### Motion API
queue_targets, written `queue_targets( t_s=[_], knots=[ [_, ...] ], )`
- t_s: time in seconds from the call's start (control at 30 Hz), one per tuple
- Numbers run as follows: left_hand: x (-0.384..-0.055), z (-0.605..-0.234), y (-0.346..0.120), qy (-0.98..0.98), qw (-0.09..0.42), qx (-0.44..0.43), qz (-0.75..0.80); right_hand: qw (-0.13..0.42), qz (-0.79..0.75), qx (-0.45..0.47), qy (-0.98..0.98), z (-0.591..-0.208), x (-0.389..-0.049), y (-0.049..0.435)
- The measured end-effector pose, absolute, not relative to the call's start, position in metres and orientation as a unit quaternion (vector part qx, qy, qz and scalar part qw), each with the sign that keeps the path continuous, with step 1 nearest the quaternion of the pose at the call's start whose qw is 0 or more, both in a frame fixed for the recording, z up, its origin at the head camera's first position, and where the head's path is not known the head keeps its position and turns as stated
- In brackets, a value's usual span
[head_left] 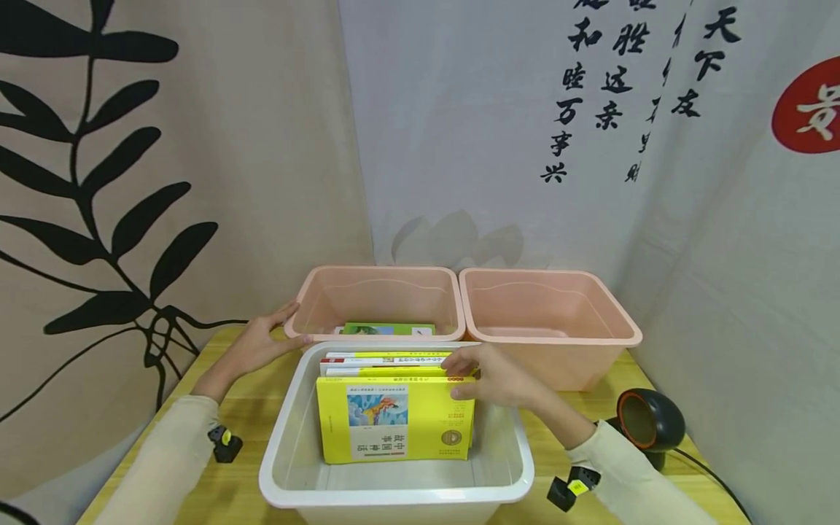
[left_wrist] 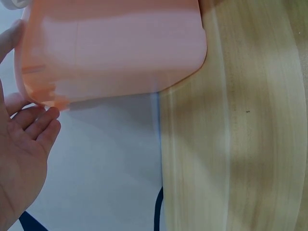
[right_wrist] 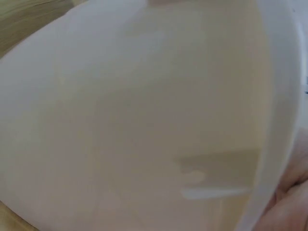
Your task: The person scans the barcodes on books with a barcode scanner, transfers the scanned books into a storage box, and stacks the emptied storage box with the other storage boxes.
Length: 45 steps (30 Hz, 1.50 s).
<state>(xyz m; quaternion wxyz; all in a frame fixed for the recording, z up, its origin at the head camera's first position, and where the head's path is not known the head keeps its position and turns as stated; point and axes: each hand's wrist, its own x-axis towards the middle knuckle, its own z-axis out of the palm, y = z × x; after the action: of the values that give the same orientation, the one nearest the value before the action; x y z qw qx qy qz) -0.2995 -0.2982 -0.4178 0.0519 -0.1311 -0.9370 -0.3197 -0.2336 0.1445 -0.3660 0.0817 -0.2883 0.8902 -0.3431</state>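
In the head view, several books stand upright in a white bin. The front one is a yellow book, its cover upside down with a blue picture. At this book's upper right corner my right hand pinches it, thumb on the cover side and fingers over the top edge. Only part of the right hand shows in the right wrist view, beyond the white bin's wall. My left hand grips the near left corner of the left pink bin, with the thumb on the rim and index finger behind it.
Inside the left pink bin lies a green book. A second pink bin stands beside it on the right. On the wooden table at the right is a dark round lamp-like device with a cable. Curtains hang behind the table.
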Motion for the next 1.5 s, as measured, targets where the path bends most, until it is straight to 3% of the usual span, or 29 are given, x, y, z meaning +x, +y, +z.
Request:
queue_targets(
  t_s=[0.97,1.3,1.5],
  knots=[
    [-0.297,-0.415,-0.297,-0.940,0.043,-0.119,-0.317,0.023,-0.194,-0.314,0.929,-0.378,-0.229,0.134],
    [-0.297,-0.416,-0.297,-0.939,0.045,-0.130,-0.314,0.012,-0.284,-0.322,0.903,-0.375,-0.227,0.140],
    [-0.298,-0.416,-0.298,-0.938,0.047,-0.129,-0.319,0.034,-0.361,-0.300,0.882,-0.373,-0.226,0.145]
  ],
)
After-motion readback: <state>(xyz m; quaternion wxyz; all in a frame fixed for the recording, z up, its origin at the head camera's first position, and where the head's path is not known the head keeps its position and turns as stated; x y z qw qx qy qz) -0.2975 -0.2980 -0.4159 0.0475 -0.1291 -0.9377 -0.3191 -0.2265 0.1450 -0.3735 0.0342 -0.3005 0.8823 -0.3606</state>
